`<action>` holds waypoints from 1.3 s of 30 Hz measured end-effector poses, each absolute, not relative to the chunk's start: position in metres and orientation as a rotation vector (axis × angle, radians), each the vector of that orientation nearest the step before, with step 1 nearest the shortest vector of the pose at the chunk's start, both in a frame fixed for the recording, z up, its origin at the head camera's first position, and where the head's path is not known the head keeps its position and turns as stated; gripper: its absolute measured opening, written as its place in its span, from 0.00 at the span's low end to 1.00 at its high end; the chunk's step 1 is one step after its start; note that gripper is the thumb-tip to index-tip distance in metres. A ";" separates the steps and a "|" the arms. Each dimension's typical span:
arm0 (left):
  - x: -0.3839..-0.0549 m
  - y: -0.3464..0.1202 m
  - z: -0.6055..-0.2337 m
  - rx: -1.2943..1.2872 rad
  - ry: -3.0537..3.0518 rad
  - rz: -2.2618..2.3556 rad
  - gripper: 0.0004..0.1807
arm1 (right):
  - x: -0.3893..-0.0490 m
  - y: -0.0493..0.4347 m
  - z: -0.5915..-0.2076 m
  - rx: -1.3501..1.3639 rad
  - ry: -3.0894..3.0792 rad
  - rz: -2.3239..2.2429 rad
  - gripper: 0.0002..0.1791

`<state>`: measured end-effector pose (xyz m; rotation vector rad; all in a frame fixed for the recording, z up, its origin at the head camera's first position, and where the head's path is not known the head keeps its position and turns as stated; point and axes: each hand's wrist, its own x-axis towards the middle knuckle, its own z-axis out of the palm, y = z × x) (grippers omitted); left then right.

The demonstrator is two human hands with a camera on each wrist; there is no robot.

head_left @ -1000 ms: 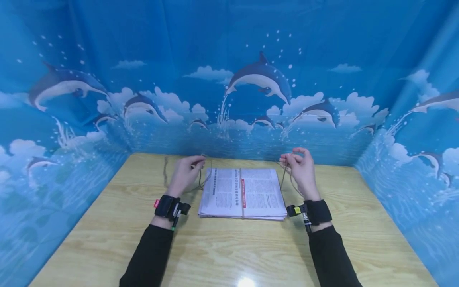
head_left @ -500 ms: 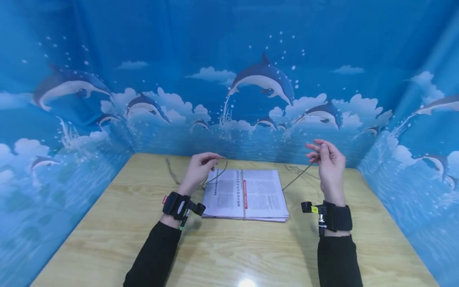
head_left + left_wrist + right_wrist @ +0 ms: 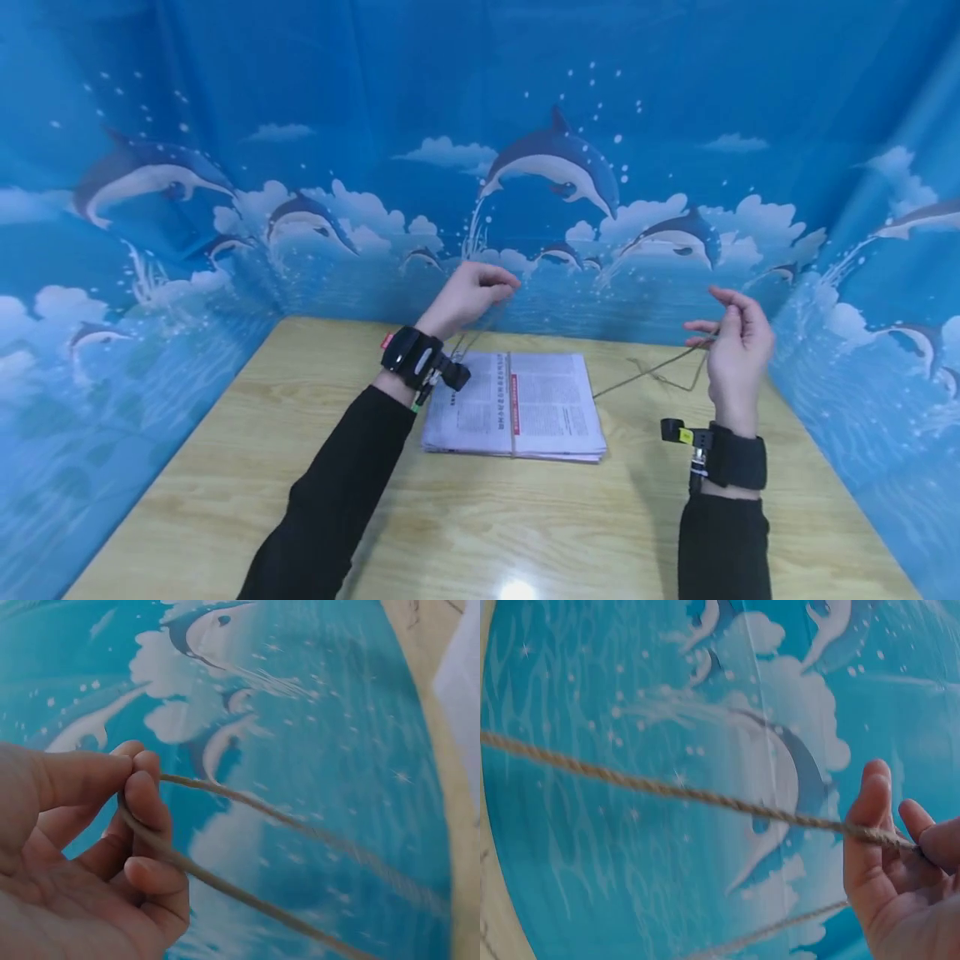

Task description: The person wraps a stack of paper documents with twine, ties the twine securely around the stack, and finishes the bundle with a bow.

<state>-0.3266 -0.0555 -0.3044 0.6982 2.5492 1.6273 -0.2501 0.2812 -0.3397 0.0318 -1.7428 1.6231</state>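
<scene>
A stack of folded newspapers (image 3: 551, 408) lies on the table, with a strand of twine (image 3: 512, 427) across its middle from back to front. Above the stack's back left corner, my left hand (image 3: 472, 293) pinches the twine (image 3: 255, 900) between thumb and fingers. Two lengths of it run away from that pinch in the left wrist view. Out to the right, my right hand (image 3: 738, 346) is raised and grips twine (image 3: 682, 793) between thumb and curled fingers. This length slants taut down to the stack's right edge, and a slack tail hangs behind it.
The wood-grain table (image 3: 480, 533) ends at the back against a blue dolphin-print curtain (image 3: 360, 100), which also rises at both sides. Black straps with small cameras sit on both wrists.
My left hand has risen and moved right, from beside the stack to above its back left, drawing twine up. My right hand has moved right, pulling its twine out from the stack.
</scene>
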 end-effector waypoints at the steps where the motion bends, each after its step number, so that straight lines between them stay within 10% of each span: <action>1: -0.328 -0.050 -0.296 0.715 2.557 1.608 0.13 | -0.249 0.283 -0.339 0.012 -1.736 1.626 0.20; 15: -0.334 0.036 -0.226 0.925 2.565 1.552 0.17 | -0.243 0.284 -0.335 -0.044 -1.806 1.557 0.20; 39: -0.329 0.111 -0.367 0.954 2.363 1.186 0.22 | -0.243 0.287 -0.337 -0.015 -1.775 1.578 0.20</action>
